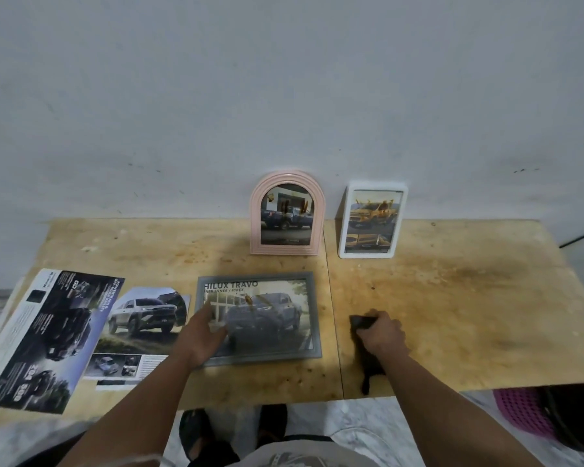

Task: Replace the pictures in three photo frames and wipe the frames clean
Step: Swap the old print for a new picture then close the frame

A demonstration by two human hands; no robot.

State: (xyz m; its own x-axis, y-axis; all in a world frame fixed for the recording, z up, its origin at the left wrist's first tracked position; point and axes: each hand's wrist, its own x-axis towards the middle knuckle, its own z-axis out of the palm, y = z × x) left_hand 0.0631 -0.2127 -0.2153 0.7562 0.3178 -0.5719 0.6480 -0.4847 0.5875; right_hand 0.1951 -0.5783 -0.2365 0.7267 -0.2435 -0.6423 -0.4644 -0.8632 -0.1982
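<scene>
A grey rectangular photo frame [312, 315] lies flat on the wooden table [452, 298] with a truck picture in it. My left hand [203, 335] rests on the frame's left part, fingers spread over the glass. My right hand [383, 333] grips a black cloth [368, 362] on the table to the right of the frame. A pink arched frame [286, 214] and a white rectangular frame [371, 221] stand upright against the wall, each holding a truck picture.
Cut car brochure pages [142, 321] and a larger dark brochure sheet [48, 335] lie at the table's left. A pink basket [523, 412] sits on the floor at the lower right. My feet [196, 429] show below the table's front edge.
</scene>
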